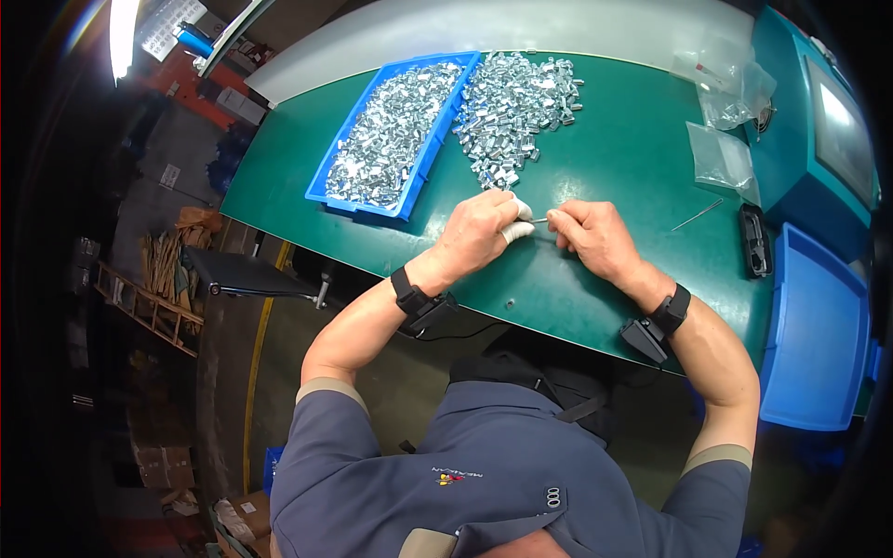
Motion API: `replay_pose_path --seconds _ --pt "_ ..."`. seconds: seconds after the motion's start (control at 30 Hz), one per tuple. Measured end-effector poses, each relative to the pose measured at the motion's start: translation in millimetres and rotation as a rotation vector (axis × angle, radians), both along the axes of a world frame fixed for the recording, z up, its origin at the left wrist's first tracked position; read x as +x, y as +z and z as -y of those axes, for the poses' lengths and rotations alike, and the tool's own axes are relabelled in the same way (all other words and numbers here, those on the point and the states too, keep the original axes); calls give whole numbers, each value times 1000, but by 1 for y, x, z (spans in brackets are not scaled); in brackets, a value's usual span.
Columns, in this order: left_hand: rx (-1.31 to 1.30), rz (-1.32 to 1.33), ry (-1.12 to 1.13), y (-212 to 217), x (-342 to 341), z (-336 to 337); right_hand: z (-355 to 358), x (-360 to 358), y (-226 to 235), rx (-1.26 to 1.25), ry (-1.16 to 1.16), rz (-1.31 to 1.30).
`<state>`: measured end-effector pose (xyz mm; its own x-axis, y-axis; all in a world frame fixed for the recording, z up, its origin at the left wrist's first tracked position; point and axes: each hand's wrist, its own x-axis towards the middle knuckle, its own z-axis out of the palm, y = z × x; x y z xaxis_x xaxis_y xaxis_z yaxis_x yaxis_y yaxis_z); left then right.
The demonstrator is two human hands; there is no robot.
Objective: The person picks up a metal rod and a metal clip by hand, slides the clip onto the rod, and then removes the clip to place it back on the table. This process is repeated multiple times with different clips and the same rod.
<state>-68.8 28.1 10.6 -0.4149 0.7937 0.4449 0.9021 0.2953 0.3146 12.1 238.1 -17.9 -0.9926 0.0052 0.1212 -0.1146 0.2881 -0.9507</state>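
Note:
My left hand (479, 228) is closed in a pinch, with white coverings on its thumb and a fingertip. Whatever sits between those fingertips is too small and hidden to name. My right hand (595, 237) pinches a thin metal rod (540, 220), whose other end meets the left fingertips. Both hands are over the green table (614, 139), near its front edge. Just beyond them lies a loose pile of small shiny metal pieces (512, 112). Left of the pile, a blue tray (430, 153) holds many more such metal pieces (395, 130).
On the right lie a thin metal pick (698, 215), clear plastic bags (721, 156) and a black object (754, 242). A teal machine with a screen (842, 130) stands behind an upright-looking blue tray (814, 335). A black padded arm (246, 274) is beside the table's left edge.

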Motion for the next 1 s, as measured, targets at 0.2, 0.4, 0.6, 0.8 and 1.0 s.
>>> replay_pose_path --seconds 0.2,0.4,0.6,0.8,1.0 --pt "25 59 -39 -5 4 -4 2 1 -1 45 69 45" --pt "-16 -136 45 23 -27 21 -1 -3 -6 -112 -48 -22" --pt "30 -197 437 51 -96 66 -12 -9 -7 -181 -137 4" --pt "-109 -300 321 20 -114 74 -10 -10 -10 -194 -127 0" --pt "-285 -181 192 -5 -94 41 -9 -9 -9 -190 -112 19"
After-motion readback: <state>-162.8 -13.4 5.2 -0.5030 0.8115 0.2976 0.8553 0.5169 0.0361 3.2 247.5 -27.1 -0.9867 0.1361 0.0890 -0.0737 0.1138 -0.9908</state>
